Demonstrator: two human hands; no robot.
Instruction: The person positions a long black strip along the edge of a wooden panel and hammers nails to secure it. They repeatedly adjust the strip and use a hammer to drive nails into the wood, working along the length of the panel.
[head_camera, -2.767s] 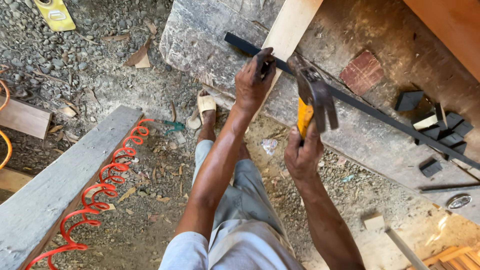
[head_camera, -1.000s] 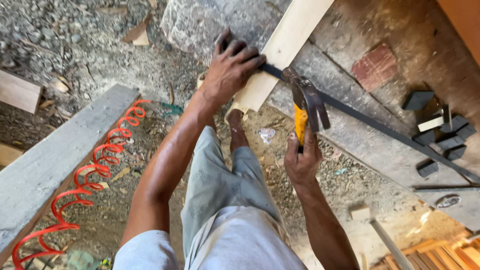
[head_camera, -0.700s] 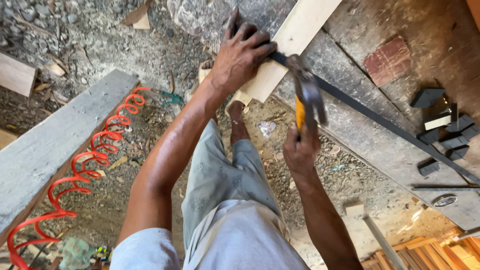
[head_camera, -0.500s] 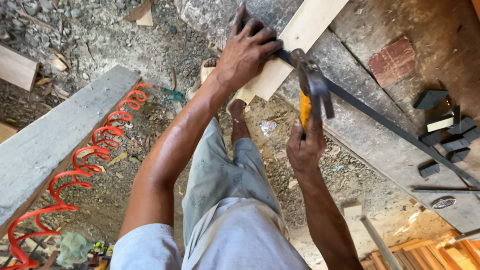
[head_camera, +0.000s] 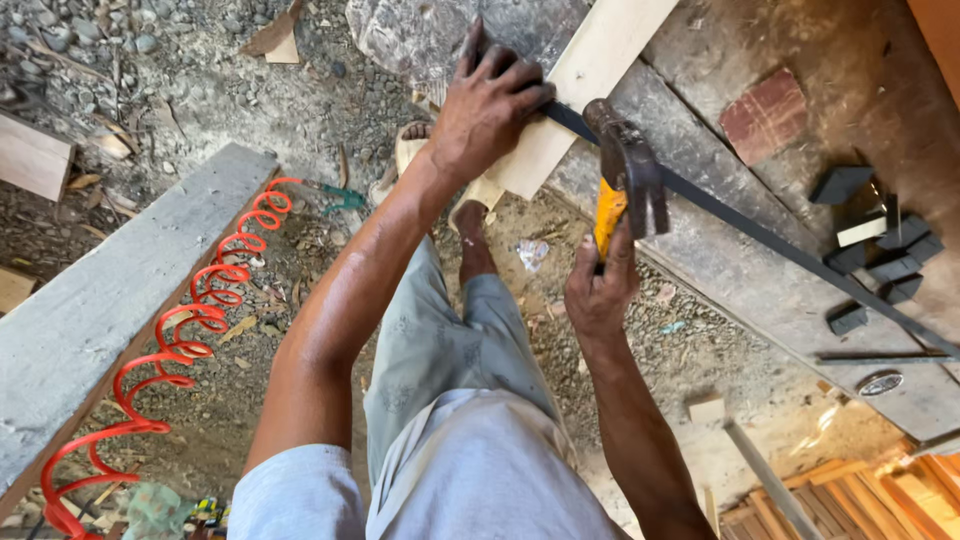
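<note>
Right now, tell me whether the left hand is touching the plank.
Touching. The head view shows the left hand pressed flat on the plank, fingers spread over its edge and the dark metal strip, no gap.

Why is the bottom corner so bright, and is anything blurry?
In the head view, strong sun washes out the wooden slats and the ground beside them at bottom right; the rest lies in even shade. The hammer in the right hand looks slightly soft; the left hand on the plank and the red coiled hose are sharp.
</note>
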